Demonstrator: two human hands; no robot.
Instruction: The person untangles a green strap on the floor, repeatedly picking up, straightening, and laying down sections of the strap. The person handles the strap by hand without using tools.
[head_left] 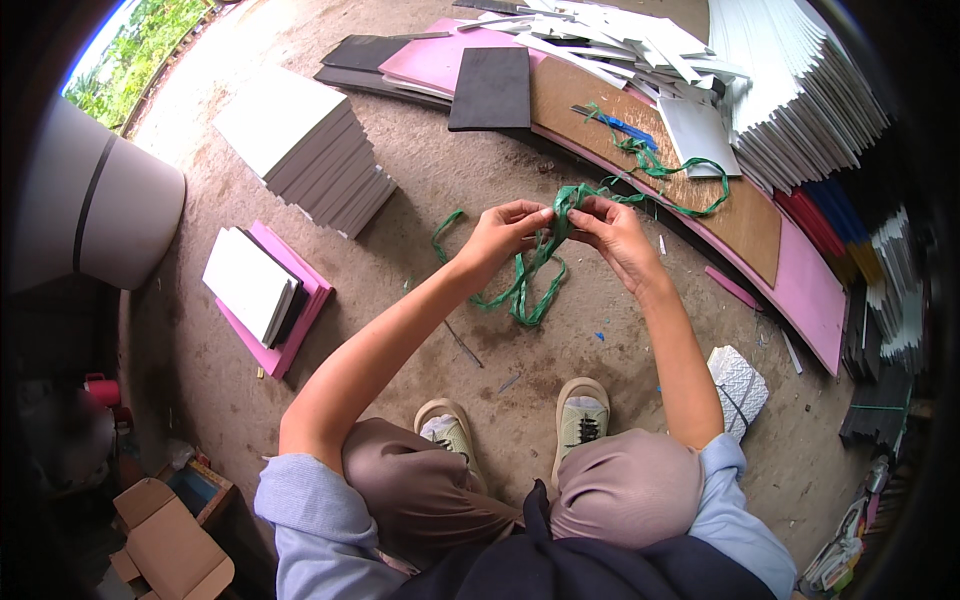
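Observation:
A tangled green plastic strap (535, 290) is held up between my two hands, over the floor in front of my feet. My left hand (503, 238) pinches its bunched part from the left, thumb and fingers pressed together. From the right, my right hand (612, 240) grips the same bunch with its fingertips. Loose loops hang below and to the left of the hands. On the right, another length trails across a brown board (745, 228), where a blue strip (625, 128) lies beside it.
A tall white stack of sheets (290, 140) stands at the left, with a smaller white, black and pink stack (255, 290) nearer me. Pink and black boards (490, 88) lie ahead. White sheets (790, 90) pile up at the far right. An opened cardboard box (175, 545) sits lower left.

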